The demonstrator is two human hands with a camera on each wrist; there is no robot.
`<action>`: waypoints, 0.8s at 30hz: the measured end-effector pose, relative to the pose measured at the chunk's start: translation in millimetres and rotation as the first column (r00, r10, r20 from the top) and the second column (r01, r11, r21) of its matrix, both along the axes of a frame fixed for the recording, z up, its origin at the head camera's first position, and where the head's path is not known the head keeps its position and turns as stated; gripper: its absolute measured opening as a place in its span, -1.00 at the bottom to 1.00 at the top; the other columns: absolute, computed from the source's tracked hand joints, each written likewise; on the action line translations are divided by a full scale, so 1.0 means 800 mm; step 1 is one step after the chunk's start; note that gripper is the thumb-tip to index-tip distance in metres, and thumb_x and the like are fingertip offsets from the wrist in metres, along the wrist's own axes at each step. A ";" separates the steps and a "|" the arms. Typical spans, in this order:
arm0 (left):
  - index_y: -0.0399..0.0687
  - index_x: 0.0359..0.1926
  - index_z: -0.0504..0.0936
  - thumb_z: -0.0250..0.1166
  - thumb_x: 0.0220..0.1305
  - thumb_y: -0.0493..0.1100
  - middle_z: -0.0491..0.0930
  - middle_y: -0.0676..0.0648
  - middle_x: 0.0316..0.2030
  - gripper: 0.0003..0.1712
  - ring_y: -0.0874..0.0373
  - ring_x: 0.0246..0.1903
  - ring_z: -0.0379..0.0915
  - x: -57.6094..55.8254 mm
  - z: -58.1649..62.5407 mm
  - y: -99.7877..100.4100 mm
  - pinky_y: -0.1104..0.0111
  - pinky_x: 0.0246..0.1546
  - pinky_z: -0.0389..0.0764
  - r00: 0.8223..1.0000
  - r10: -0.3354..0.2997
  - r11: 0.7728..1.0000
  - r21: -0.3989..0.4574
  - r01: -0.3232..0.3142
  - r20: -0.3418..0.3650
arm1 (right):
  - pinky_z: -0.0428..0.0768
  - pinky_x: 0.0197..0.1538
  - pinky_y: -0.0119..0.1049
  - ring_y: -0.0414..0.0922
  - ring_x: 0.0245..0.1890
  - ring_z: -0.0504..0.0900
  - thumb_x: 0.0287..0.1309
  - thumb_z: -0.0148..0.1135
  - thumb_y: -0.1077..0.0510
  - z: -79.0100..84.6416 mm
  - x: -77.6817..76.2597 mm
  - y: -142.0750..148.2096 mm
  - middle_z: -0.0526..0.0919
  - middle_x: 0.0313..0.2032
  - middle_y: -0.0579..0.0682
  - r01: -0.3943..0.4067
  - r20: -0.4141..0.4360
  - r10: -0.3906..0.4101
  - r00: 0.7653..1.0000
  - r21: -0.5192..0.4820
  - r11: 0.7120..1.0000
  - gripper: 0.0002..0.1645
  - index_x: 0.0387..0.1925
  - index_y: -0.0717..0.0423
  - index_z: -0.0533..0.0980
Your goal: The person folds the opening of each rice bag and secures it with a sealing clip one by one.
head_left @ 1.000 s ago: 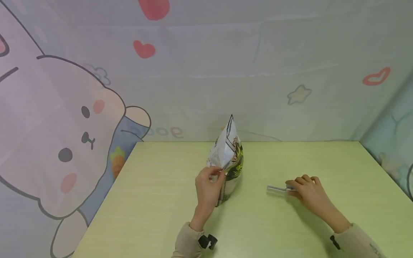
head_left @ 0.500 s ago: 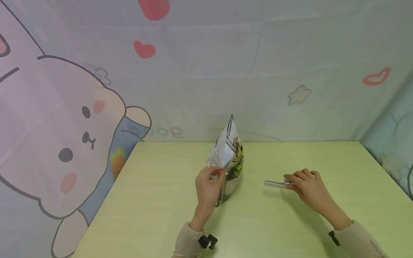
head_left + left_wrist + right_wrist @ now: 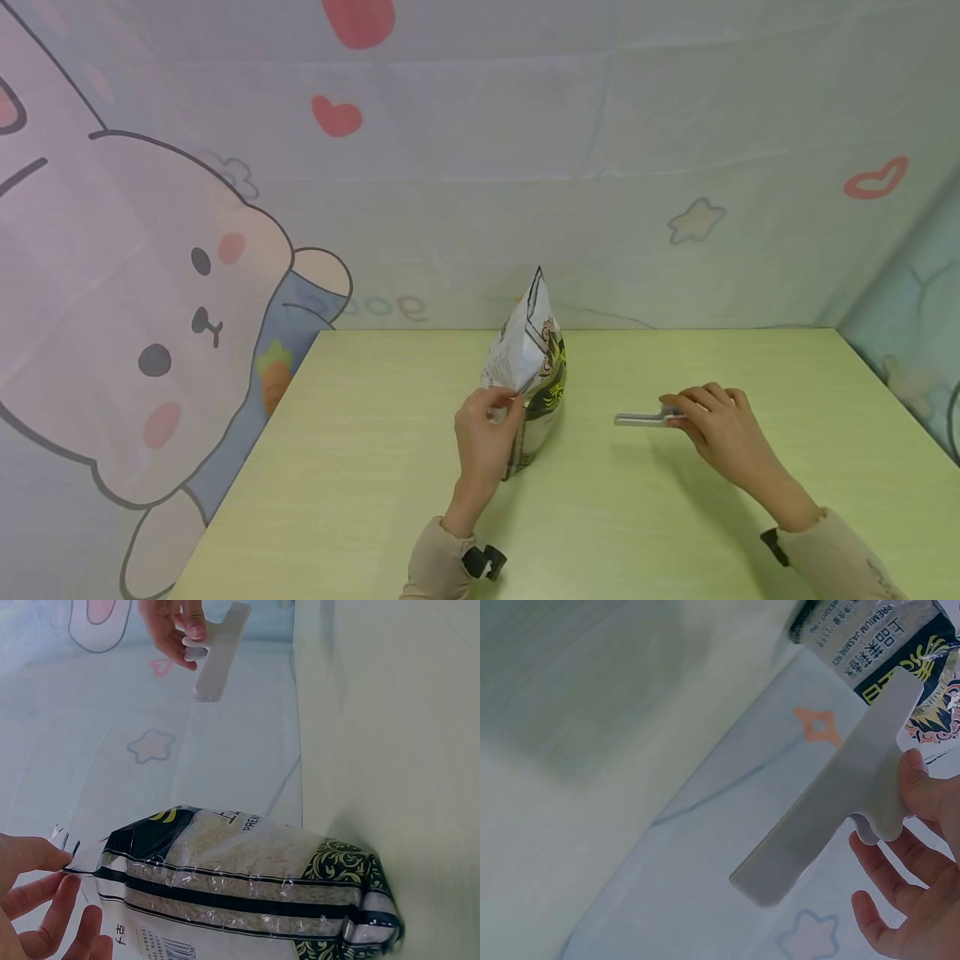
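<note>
A clear and dark-printed bag of rice (image 3: 551, 375) stands upright on the table, its flat top edge sticking up. My left hand (image 3: 483, 442) pinches the near corner of that top between thumb and forefinger. In the left wrist view, white grains show through the bag's side (image 3: 240, 889). To the bag's right, my right hand (image 3: 723, 433) holds a pale grey bag clip (image 3: 639, 420) above the table. The right wrist view shows thumb and fingers on the handles of the clip (image 3: 832, 795), its long straight bar lying across the view. A gap separates clip and bag in the head view.
The pale yellow-green table (image 3: 360, 467) runs back to a hanging cloth (image 3: 465, 167) printed with a rabbit, hearts and stars. Another stretch of cloth closes off the right side, where a dark cable (image 3: 952, 425) hangs at the edge.
My right hand has lifted slightly and moved a little away from me with the bag clip, whose bar now lies more level. My left hand and the rice bag have stayed put.
</note>
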State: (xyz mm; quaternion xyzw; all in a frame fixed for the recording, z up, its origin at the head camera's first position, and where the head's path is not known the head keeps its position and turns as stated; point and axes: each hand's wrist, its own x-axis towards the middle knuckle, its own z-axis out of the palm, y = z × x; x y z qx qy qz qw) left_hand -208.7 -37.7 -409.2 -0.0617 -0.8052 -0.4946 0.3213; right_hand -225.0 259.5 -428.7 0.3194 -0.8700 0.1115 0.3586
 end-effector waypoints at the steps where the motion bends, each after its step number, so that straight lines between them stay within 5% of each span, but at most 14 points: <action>1: -0.15 -0.49 0.64 0.30 -0.02 -0.26 0.60 -0.04 -0.57 -0.96 0.07 -0.49 0.49 0.000 0.000 0.000 0.29 -0.43 0.49 1.000 0.001 1.000 -0.002 -0.001 -0.001 | 0.34 -0.28 -0.05 -0.05 -0.35 0.46 0.12 -0.02 -0.11 0.001 0.000 -0.001 0.60 -0.35 -0.01 -0.003 -0.002 0.003 1.000 -0.001 1.000 -0.61 -0.23 0.05 0.55; 11: -0.17 -0.46 0.64 0.31 -0.03 -0.25 0.59 -0.04 -0.55 -0.93 0.08 -0.48 0.50 0.001 0.000 0.001 0.28 -0.43 0.51 1.000 -0.002 1.000 0.000 0.002 0.023 | 0.31 -0.27 -0.06 -0.04 -0.33 0.44 0.22 -0.36 -0.20 0.015 -0.001 -0.011 0.58 -0.31 0.02 -0.036 -0.020 0.036 0.999 -0.022 0.999 -0.37 -0.22 0.09 0.55; 24: -0.17 -0.46 0.64 0.30 -0.03 -0.27 0.60 -0.04 -0.56 -0.94 0.08 -0.48 0.50 0.003 0.001 0.001 0.31 -0.43 0.50 1.000 0.007 1.000 -0.008 -0.007 0.020 | 0.25 -0.32 -0.11 -0.01 -0.31 0.42 0.20 -0.24 -0.17 0.031 -0.003 -0.023 0.56 -0.30 0.06 -0.048 -0.059 0.041 0.997 -0.129 0.990 -0.44 -0.20 0.12 0.55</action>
